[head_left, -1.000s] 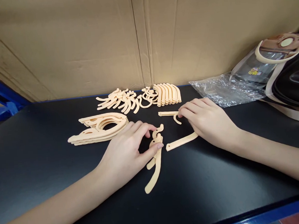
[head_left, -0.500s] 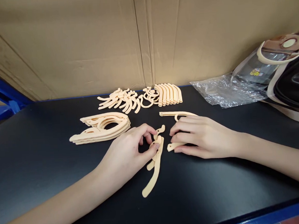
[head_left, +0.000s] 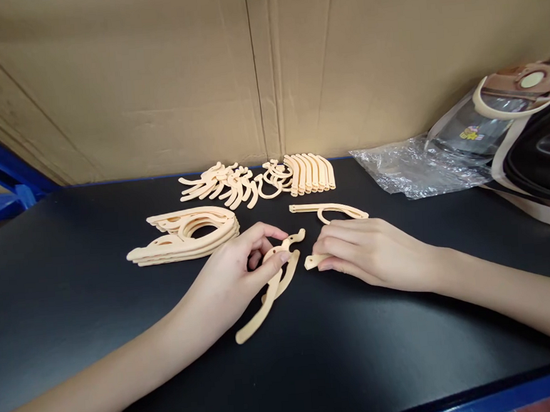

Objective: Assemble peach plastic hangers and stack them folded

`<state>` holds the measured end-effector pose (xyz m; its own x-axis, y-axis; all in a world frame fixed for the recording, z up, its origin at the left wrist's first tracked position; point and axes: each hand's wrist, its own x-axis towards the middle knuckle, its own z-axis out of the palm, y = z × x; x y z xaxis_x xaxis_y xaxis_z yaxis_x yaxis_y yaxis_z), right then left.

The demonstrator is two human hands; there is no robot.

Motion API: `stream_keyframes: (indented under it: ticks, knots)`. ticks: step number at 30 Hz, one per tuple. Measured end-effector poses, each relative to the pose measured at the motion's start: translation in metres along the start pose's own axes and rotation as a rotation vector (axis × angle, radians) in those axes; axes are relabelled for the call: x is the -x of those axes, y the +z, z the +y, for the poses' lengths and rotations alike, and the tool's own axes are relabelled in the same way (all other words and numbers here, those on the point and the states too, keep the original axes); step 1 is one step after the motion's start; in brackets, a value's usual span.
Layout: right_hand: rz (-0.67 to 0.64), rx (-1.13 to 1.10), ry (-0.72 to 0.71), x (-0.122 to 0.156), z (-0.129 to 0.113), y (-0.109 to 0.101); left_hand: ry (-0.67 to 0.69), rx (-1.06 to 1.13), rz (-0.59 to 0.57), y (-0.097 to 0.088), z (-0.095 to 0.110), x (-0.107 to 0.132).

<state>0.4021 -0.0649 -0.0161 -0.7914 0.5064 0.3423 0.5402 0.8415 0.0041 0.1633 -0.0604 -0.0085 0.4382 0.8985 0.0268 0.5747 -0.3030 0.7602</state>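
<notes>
My left hand [head_left: 235, 268] pinches a cream, curved hanger arm [head_left: 259, 323] between thumb and forefinger; its lower end points towards me. Another curved hanger arm [head_left: 290, 274] lies behind it, partly covered. My right hand [head_left: 377, 252] is closed over a folding hanger [head_left: 317, 207]; its straight upper arm and part of a ring show beyond the fingers. A pale end with a hole sticks out by the right thumb. The palm hides the rest. Left of my hands sits a stack of folded hangers [head_left: 183, 244].
Loose curved arms [head_left: 217, 185], hook pieces [head_left: 273, 178] and a row of long arms [head_left: 310, 173] lie along the cardboard wall [head_left: 153, 82]. At the right are a clear plastic bag [head_left: 408, 165], a bottle [head_left: 471, 123] and a black bag [head_left: 539, 150].
The hanger arm in my left hand has swung, its lower end moving left and up. My right hand has tightened around the hanger and shifted slightly left.
</notes>
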Motion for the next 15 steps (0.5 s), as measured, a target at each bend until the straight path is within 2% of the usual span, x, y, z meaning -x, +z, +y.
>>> stream_keyframes:
  ticks: [5, 9, 15]
  knots:
    - [0.010, 0.033, 0.017, 0.0009, -0.0013, 0.0008, -0.013, -0.076, -0.035, -0.0015, 0.0033, 0.0014]
    - [0.010, 0.050, 0.020, 0.0010, -0.0020, 0.0005, 0.055, -0.166, -0.024, -0.0004, 0.0056, 0.0042]
    - [0.017, 0.033, 0.019, 0.0020, -0.0022, 0.0010, 0.142, -0.082, -0.022, -0.0006, 0.0072, 0.0069]
